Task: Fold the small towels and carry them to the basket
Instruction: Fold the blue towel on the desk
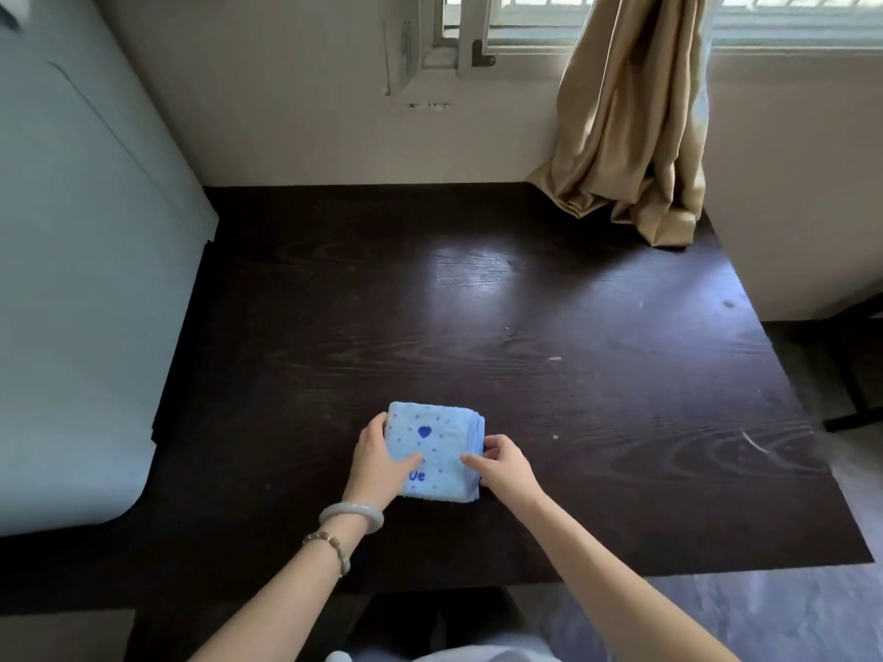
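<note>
A small light-blue towel (437,441) with a dark blue heart, dots and lettering lies folded into a thick square near the front of the dark wooden table (525,336). My left hand (380,463) grips its left edge, thumb lying on top. My right hand (501,463) holds the right edge, fingers wrapped around the stacked layers and thumb pressing on the top face. No basket is in view.
A tan curtain (630,136) hangs down onto the table's far right corner below a window (525,35). A pale blue-white appliance (81,279) stands against the table's left side. A dark stand (855,375) and floor lie to the right.
</note>
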A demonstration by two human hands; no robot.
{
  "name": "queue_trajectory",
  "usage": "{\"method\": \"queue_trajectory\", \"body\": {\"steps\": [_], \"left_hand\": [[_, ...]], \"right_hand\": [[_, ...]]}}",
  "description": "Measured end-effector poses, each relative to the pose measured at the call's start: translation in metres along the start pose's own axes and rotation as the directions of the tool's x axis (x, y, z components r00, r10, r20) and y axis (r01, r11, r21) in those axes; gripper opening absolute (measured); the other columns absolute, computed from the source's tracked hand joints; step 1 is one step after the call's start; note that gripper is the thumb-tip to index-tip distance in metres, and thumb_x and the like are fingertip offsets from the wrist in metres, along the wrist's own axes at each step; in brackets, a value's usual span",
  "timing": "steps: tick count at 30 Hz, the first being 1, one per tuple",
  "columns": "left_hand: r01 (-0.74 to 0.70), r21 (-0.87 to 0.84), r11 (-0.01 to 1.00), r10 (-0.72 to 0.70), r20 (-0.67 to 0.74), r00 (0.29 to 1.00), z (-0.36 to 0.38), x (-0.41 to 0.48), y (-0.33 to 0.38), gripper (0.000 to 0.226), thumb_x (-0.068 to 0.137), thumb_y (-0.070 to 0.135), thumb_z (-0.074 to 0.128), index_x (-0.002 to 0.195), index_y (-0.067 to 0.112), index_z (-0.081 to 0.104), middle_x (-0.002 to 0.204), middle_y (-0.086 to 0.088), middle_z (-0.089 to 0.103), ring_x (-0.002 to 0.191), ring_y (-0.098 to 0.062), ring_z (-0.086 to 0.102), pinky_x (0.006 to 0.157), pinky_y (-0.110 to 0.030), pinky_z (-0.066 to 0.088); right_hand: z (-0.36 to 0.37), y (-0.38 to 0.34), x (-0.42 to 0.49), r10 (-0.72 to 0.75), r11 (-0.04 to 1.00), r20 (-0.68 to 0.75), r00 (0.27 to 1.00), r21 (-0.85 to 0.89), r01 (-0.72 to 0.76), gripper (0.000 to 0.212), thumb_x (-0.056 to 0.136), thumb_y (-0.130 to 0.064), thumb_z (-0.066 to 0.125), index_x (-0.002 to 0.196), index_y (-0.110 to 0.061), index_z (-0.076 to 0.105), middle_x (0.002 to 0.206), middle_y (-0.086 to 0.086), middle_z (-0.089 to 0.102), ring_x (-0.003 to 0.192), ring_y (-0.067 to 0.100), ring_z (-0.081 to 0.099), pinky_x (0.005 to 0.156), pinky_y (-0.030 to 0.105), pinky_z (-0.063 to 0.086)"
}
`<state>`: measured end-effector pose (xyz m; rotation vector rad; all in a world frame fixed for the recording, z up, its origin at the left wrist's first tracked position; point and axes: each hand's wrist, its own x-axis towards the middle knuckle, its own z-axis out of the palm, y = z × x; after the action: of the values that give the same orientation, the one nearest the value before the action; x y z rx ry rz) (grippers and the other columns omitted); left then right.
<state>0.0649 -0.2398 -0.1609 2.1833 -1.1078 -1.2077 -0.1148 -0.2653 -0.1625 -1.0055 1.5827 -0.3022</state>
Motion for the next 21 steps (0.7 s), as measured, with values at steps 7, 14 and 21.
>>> {"method": "queue_trajectory", "body": {"steps": [7,14,21], "left_hand": [[0.465,-0.477,0.746,-0.291,0.395,0.872,-0.013,0.002,0.019,0.048,0.069,0.017,0.082,0.109,0.0,0.062,0.089,-0.018,0.074,0.08,-0.032,0.073,0.073,-0.043,0.059],[0.296,-0.536,0.791,0.026,0.513,0.858,-0.043,-0.039,0.071,0.031,0.083,0.011,0.068,0.114,0.01,0.062,0.104,-0.016,0.072,0.095,-0.031,0.07,0.079,-0.046,0.057],[0.271,-0.553,0.788,0.146,0.595,0.79,-0.062,-0.051,0.112,0.036,0.086,0.021,0.064,0.119,0.009,0.06,0.111,-0.018,0.07,0.101,-0.034,0.068,0.082,-0.049,0.055]], "right_hand": [[-0.005,-0.003,-0.009,0.051,0.969,0.14,0.989,0.232,-0.083,0.04,0.085,-0.02,0.065,0.122,-0.011,0.052,0.106,0.0,0.063,0.092,0.008,0.062,0.072,0.023,0.05],[-0.035,-0.02,-0.029,-0.147,0.897,0.397,0.906,0.439,-0.047,0.05,0.08,-0.029,0.069,0.126,-0.014,0.055,0.125,0.008,0.063,0.116,0.026,0.059,0.105,0.046,0.042],[-0.068,-0.042,-0.065,-0.283,0.77,0.381,0.88,0.637,-0.028,0.044,0.079,-0.006,0.061,0.122,-0.001,0.057,0.121,0.018,0.063,0.112,0.034,0.061,0.094,0.046,0.05]]}}
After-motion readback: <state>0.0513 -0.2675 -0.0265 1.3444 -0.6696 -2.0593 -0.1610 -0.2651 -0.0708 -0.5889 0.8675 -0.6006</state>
